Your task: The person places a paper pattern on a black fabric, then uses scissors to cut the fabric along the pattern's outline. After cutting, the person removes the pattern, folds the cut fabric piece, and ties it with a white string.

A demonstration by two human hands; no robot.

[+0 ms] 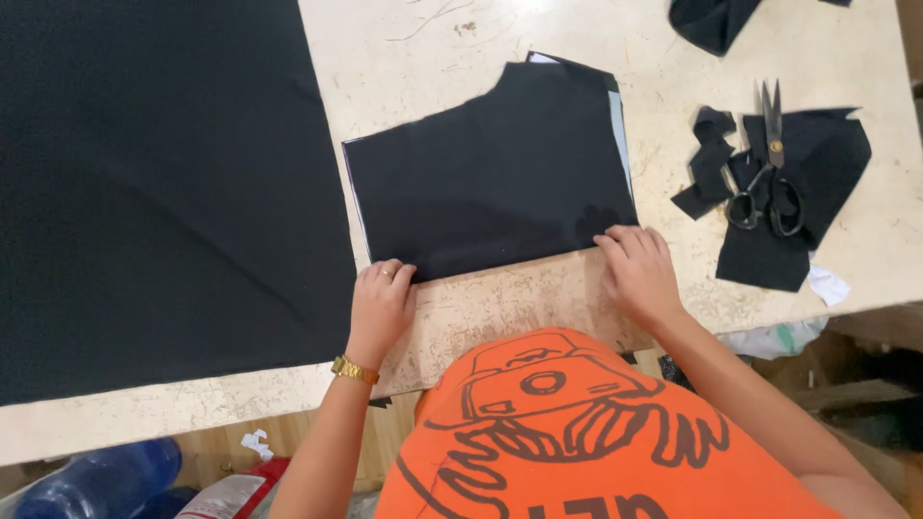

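Centrally on the pale desk [500,308] a cut black fabric piece [490,178] is laid flat, its long axis running left to right across the view and tilted slightly, so that the left corner of its near edge sits lower in the picture than the right. That near edge is where both hands are placed — the left hand [380,308] at the near-left corner, the right hand [636,269] at the near-right corner, each fingertip row resting on or just at the hem. Neither grip is closed round the cloth: the fingers of both hands are spread and pressed flat, and no fold is seen pinched between them. The piece therefore lies directly away from both hands, toward the far side of the desk, and neither hand is clearly nearer. A paler layer [620,125] is glimpsed under the piece along its right and left edges. To the left, well apart from nothing but a narrow strip of desk, a large black cloth sheet [163,192] is spread. To the right, black-handled scissors [767,178] are set on black offcuts [808,192] — beyond the right hand's reach as it lies.
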